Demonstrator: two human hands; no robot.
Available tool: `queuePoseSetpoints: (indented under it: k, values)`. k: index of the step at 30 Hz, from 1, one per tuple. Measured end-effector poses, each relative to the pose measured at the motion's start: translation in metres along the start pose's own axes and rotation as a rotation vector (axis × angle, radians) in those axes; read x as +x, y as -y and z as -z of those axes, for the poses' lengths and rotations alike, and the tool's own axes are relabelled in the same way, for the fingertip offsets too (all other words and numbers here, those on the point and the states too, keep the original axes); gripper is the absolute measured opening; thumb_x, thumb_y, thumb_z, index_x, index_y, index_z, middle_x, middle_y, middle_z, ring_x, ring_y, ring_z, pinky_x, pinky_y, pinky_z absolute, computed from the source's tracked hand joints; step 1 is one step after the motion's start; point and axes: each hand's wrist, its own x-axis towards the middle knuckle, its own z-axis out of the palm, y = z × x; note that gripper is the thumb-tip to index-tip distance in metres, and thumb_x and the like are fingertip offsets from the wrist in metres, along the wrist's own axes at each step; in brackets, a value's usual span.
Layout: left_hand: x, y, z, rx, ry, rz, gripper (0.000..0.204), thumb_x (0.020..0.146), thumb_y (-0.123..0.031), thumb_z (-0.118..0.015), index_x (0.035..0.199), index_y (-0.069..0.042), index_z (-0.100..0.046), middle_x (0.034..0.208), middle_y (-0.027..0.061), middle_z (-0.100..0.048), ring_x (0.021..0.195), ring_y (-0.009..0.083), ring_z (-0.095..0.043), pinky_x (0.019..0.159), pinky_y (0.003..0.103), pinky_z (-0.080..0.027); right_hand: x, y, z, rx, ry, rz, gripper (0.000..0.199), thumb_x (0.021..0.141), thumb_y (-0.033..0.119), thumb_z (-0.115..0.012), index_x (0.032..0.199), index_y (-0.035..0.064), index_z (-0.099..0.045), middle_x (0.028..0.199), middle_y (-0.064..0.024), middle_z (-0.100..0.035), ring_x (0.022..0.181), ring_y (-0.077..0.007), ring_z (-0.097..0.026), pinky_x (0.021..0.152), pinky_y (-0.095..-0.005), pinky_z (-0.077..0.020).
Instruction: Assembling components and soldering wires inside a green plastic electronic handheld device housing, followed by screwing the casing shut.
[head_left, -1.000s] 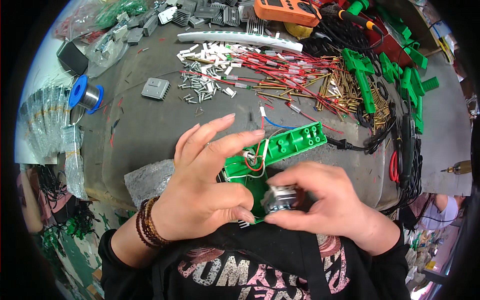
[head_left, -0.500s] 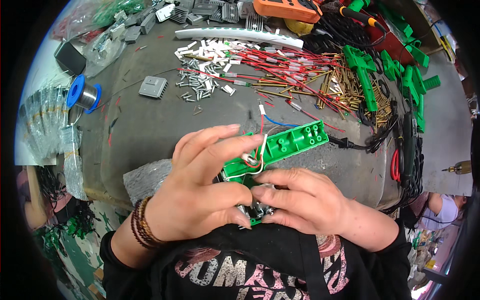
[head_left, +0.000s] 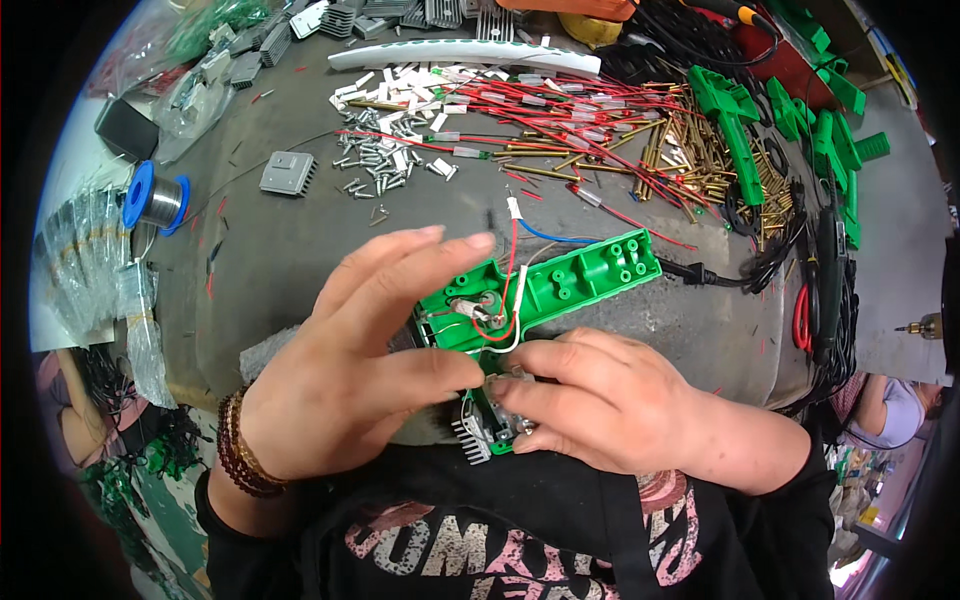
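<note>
Pressing evenly should seat the blocky silvery metal part in the angled green plastic housing; right hand pinches it, left hand spreads loosely, empty.

Head-worn fisheye, left of a pair, above green housing on wearer's side, facing down, fairly close, wide.

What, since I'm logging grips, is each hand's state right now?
Left hand: open, spread beside the green case, no grip visible.
Right hand: closed around a metal part in the case.
</note>
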Motion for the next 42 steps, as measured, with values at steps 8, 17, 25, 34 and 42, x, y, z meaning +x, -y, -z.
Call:
queuePoseSetpoints:
  k: [8, 17, 25, 34, 42]
  values:
    - [0.01, 0.003, 0.006, 0.116, 0.068, -0.111, 0.019, 0.071, -0.011, -0.077, 0.089, -0.015, -0.072, 0.146, 0.0205, -0.051, 0.133, 0.0436, -0.048, 0.106, 0.051, -0.042, -0.004, -0.003, -0.005, 0.119, -0.068, -0.007, 0.043, 0.077, 0.02, -0.079, 0.115, 0.0044, -0.066, 0.112, -0.0139, -0.06, 0.089, -0.0283, -0.063, 0.078, -0.0386, -0.0557]
    - [0.014, 0.013, 0.005, -0.077, 0.141, -0.135, 0.018, 0.07, -0.014, -0.083, 0.086, -0.012, -0.076, 0.154, 0.0232, -0.04, 0.131, 0.0394, -0.051, 0.106, 0.046, -0.042, -0.006, -0.004, -0.01, 0.143, -0.103, -0.023, 0.04, 0.078, 0.017, -0.075, 0.115, 0.0049, -0.064, 0.113, -0.0123, -0.06, 0.093, -0.0287, -0.063, 0.078, -0.0385, -0.0551]
    - [0.015, 0.007, -0.002, -0.054, 0.061, -0.053, 0.022, 0.066, -0.016, -0.086, 0.078, -0.011, -0.067, 0.147, 0.022, -0.047, 0.127, 0.0386, -0.053, 0.102, 0.045, -0.046, 0.004, 0.01, -0.008, -0.101, -0.083, -0.07, 0.023, 0.078, 0.017, -0.07, 0.097, 0.0062, -0.065, 0.096, -0.0086, -0.056, 0.088, -0.0254, -0.059, 0.072, -0.0358, -0.0543]
    - [0.014, -0.004, -0.006, 0.001, 0.011, 0.037, 0.032, 0.074, -0.033, -0.083, 0.076, -0.008, -0.065, 0.14, 0.0209, -0.053, 0.12, 0.0366, -0.056, 0.098, 0.044, -0.046, -0.002, 0.012, -0.009, 0.007, -0.086, -0.132, 0.022, 0.08, 0.016, -0.074, 0.1, 0.0098, -0.066, 0.104, -0.0088, -0.057, 0.09, -0.0274, -0.059, 0.074, -0.0373, -0.0542]
    - [0.006, 0.002, 0.002, -0.114, 0.031, 0.032, 0.043, 0.075, -0.04, -0.086, 0.089, -0.005, -0.065, 0.14, 0.0246, -0.052, 0.124, 0.0365, -0.054, 0.103, 0.045, -0.043, -0.005, 0.0, -0.004, 0.202, -0.076, -0.103, 0.041, 0.076, 0.012, -0.08, 0.115, 0.0092, -0.066, 0.111, -0.0109, -0.058, 0.09, -0.0293, -0.059, 0.076, -0.0389, -0.0525]
